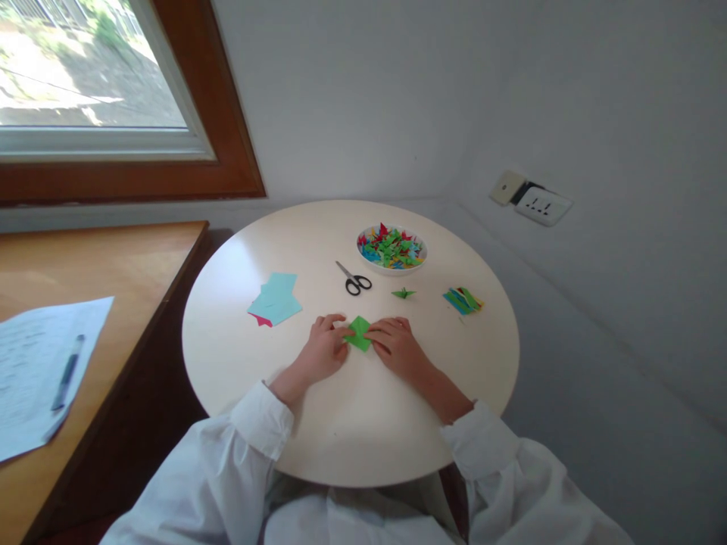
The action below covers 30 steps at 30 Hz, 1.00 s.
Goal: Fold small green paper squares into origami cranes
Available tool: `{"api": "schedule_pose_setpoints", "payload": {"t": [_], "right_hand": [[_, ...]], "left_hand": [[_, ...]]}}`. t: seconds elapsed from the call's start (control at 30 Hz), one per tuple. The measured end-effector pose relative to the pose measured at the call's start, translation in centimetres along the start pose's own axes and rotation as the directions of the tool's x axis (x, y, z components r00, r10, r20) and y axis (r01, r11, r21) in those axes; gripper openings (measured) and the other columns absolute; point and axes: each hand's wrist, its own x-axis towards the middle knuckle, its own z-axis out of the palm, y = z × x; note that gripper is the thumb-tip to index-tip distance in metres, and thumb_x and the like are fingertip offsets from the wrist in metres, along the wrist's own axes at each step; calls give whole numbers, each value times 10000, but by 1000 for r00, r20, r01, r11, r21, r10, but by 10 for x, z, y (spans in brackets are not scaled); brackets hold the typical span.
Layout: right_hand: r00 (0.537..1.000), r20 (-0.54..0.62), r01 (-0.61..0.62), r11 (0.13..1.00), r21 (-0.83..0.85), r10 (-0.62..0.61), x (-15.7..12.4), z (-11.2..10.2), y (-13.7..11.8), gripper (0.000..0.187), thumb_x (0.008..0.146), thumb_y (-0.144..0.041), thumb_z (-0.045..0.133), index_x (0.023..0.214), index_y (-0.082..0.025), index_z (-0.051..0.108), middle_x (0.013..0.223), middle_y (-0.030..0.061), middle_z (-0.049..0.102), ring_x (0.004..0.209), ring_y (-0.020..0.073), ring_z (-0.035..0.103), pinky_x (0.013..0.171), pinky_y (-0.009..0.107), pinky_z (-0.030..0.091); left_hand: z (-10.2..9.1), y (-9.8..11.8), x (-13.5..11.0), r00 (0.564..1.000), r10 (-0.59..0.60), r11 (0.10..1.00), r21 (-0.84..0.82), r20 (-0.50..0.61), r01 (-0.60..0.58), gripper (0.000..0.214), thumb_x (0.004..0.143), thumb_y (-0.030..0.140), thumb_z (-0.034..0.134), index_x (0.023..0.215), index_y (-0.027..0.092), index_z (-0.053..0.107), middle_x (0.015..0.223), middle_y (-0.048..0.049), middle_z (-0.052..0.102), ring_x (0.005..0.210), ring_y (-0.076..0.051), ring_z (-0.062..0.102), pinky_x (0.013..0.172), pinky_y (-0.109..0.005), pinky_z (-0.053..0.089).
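A small folded green paper (359,333) lies on the round cream table (341,424) between my two hands. My left hand (322,350) pinches its left edge with curled fingers. My right hand (394,345) presses on its right edge, fingers bent over it. Both white sleeves show at the bottom. A finished green paper crane (403,293) sits just beyond my right hand.
Black-handled scissors (354,279) lie past the paper. A white bowl (391,249) full of coloured paper cranes stands at the back. Light blue sheets (276,298) lie on the left, coloured paper strips (463,300) on the right. A wooden desk (113,265) with a sheet and pen (67,372) is at left.
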Motion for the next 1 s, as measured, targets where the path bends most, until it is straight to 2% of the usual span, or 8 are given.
{"api": "schedule_pose_setpoints", "payload": {"t": [0.23,0.43,0.53,0.67,0.83,1.0], "right_hand": [[996,-24,-87,992,93,89,1,0,-1,152,800,-130,545,862,-205,662,915,33,687,882,161,588,849,350,304],[967,29,-256,956,143,254,9,3,1,164,823,-168,526,706,-196,637,829,17,676,840,154,576,778,320,309],[934,32,-356,928,107,355,13,5,0,188,815,-205,539,642,-189,609,770,11,651,793,157,554,742,312,304],[901,25,-433,901,28,433,16,8,-1,158,798,-232,563,653,-184,602,760,14,627,788,167,530,718,304,291],[885,17,-463,883,-81,465,18,11,-3,191,801,-268,559,633,-179,577,713,14,606,746,168,518,671,295,275],[891,19,-442,877,-189,453,21,9,-8,194,823,-269,530,663,-176,586,757,31,608,777,183,512,679,305,272]], "left_hand": [[5,-3,2,999,44,977,208,-14,-40,188,719,179,599,889,216,672,1089,-106,545,997,-260,469,910,-438,365],[9,-7,6,998,30,958,285,-61,-11,116,775,204,554,813,196,663,1012,-78,571,934,-215,508,871,-395,420],[11,-5,9,997,-8,957,290,-81,31,123,779,204,543,776,186,665,992,-79,578,929,-215,512,867,-397,425],[13,-3,11,993,-67,953,290,-99,93,128,774,207,544,748,182,667,1005,-84,567,954,-224,502,888,-418,412],[15,-4,11,984,-116,950,275,-133,149,129,772,216,540,719,179,652,1069,-93,519,946,-226,480,878,-432,418],[16,0,12,981,-129,940,297,-146,168,138,781,221,525,702,160,619,1098,-113,476,1019,-256,447,897,-453,401]]}}
